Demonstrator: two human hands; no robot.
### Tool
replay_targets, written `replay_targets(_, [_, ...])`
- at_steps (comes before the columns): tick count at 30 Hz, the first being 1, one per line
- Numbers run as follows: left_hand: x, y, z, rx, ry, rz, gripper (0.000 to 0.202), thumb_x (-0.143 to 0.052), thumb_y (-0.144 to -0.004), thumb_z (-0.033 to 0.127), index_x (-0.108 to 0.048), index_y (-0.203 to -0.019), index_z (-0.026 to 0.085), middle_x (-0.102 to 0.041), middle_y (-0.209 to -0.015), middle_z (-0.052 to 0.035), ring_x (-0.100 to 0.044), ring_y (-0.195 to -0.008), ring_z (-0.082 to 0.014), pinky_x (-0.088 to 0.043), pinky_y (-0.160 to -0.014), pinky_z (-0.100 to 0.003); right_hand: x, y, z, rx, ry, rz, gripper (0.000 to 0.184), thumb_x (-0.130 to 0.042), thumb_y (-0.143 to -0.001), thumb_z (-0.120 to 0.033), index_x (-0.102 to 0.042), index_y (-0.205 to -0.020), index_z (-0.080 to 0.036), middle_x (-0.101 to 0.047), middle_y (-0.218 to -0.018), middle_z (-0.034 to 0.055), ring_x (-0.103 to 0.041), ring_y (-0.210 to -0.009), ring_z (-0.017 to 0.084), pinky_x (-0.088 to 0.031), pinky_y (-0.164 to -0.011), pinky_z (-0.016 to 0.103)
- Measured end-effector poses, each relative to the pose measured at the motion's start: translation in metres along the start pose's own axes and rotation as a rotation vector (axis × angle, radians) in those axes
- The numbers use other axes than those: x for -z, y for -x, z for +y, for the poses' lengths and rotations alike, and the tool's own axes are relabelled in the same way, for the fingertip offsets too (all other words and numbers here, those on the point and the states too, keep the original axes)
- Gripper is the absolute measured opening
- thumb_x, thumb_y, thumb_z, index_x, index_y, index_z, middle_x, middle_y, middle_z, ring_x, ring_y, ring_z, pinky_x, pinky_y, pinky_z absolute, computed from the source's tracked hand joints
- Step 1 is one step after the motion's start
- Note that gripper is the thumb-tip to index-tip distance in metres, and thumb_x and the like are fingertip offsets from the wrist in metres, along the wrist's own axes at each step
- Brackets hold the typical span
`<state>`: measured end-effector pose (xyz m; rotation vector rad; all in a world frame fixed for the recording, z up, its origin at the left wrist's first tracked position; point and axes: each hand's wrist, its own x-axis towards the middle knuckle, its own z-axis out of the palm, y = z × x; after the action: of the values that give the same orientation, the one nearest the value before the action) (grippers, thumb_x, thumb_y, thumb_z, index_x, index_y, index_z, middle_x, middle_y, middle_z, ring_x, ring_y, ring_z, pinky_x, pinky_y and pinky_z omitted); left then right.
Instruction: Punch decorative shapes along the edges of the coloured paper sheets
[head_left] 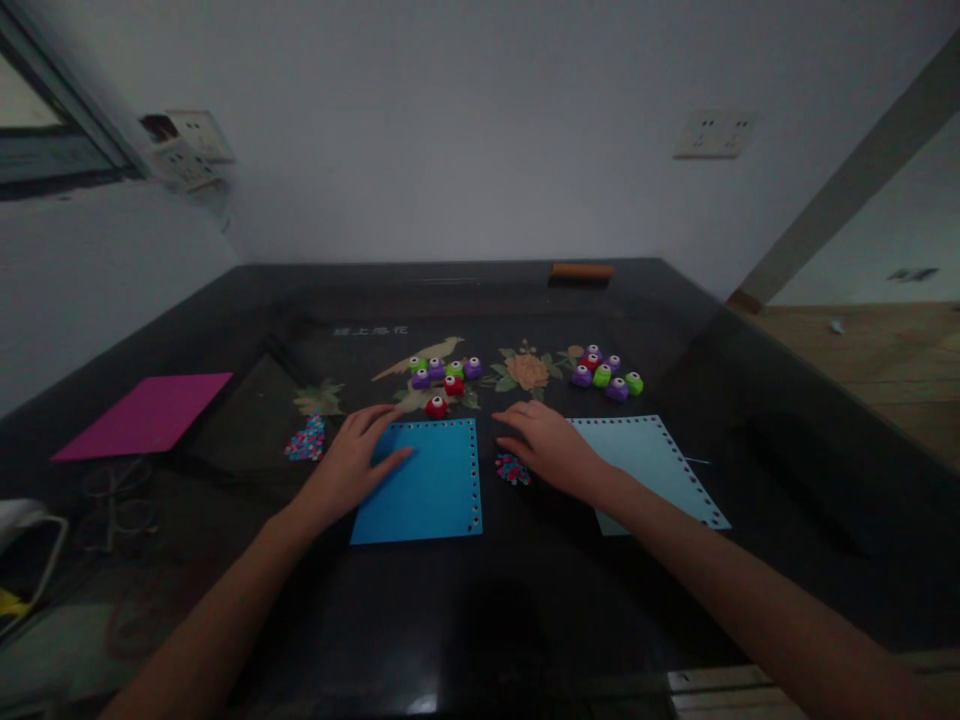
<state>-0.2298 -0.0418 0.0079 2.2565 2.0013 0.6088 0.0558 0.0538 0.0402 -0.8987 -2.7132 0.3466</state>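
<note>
My left hand (354, 458) rests with spread fingers on the upper left corner of a bright blue square sheet (420, 485), holding nothing. Small round gems run along the sheet's top and right edges. Between the two sheets, my right hand (551, 448) hovers at a small pile of red, blue and pink gems (514, 469); its thumb and fingers are apart. Partly beneath that hand and forearm lies a pale blue sheet (645, 460), likewise edged with gems. A second pile of pink and blue gems (306, 439) sits left of my left hand.
Two clusters of eyeball-like purple, green and red pieces, including a red one (436, 407) and a green one (634, 383), lie behind the sheets. A magenta sheet (146, 415) is at the left. An orange-brown stick (582, 271) lies at the black table's (450, 620) far edge.
</note>
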Motion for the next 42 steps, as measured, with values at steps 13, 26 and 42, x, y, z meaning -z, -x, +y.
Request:
replay_targets(13, [-0.003, 0.000, -0.008, 0.039, -0.069, -0.064, 0.067, -0.060, -0.080, 0.056, -0.052, -0.130, 0.013, -0.049, -0.121, -0.0165, -0.046, -0.115, -0.0334, -0.041, -0.098, -0.049, -0.029, -0.033, -0.029, -0.045, 0.219, -0.051, 0.047, -0.061, -0.085, -0.043, -0.060, -0.122, -0.014, -0.057, -0.120, 0.0147, -0.052, -0.105, 0.031, -0.045, -0.079, 0.040])
replay_targets(26, [0.001, 0.001, -0.004, -0.038, -0.086, -0.005, 0.054, -0.064, -0.080, 0.049, -0.053, -0.122, 0.018, -0.050, -0.120, -0.0123, -0.047, -0.113, -0.0310, -0.041, -0.096, -0.047, -0.030, -0.031, -0.023, -0.024, 0.106, 0.021, 0.039, -0.069, -0.080, -0.039, -0.063, -0.112, -0.017, -0.061, -0.111, 0.0103, -0.054, -0.101, 0.028, -0.044, -0.079, 0.037])
replay_targets(42, [0.017, -0.002, 0.014, 0.244, 0.219, 0.013, 0.032, -0.063, -0.076, 0.036, -0.057, -0.105, 0.023, -0.065, -0.102, -0.0041, -0.062, -0.092, -0.0259, -0.049, -0.081, -0.038, -0.031, -0.035, -0.024, -0.098, -0.085, 0.040, 0.026, -0.071, -0.076, -0.027, -0.059, -0.098, -0.017, -0.059, -0.103, 0.0090, -0.054, -0.098, 0.024, -0.043, -0.075, 0.033])
